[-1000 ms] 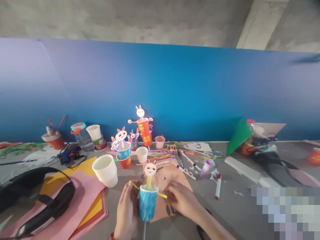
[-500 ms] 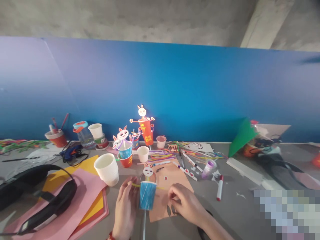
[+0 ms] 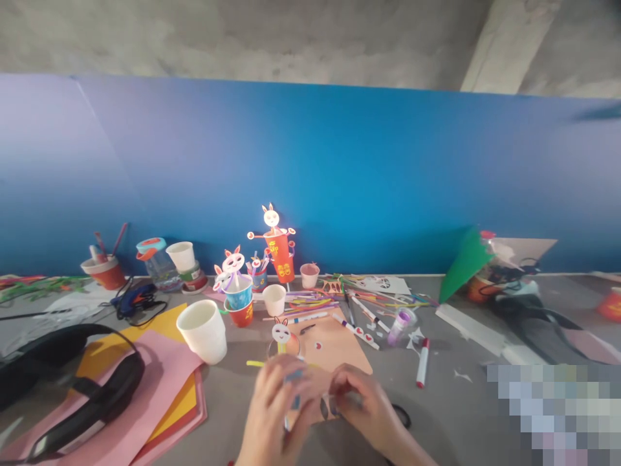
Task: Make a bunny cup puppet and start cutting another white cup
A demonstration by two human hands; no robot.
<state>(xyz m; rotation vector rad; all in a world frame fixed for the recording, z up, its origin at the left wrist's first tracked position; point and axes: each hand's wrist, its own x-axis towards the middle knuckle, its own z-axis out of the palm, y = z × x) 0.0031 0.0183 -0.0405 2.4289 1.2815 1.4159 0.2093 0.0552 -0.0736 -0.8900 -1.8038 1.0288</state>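
Note:
My left hand is in front of a blue-coloured paper cup, hiding most of it. Its fingers are bent and smeared by motion, so a grip cannot be made out. Out of the cup rises a white paper rabbit face with red-edged ears. A yellow pipe cleaner sticks out on the left. Beside the cup, my right hand has its fingers pinched together; whatever is between them is hidden. Dark leaf-shaped marks lie by its fingertips on a peach paper sheet, along with a small round heart cutout.
A white cup stands left, beside coloured paper and black headphones. Behind are a red cup figure, stacked cups with rabbit faces and several pipe cleaners. A red-capped marker lies right.
My left hand has moved right, from beside the blue cup to in front of it. My right hand has shifted slightly down and stays pinched. The view has turned a little.

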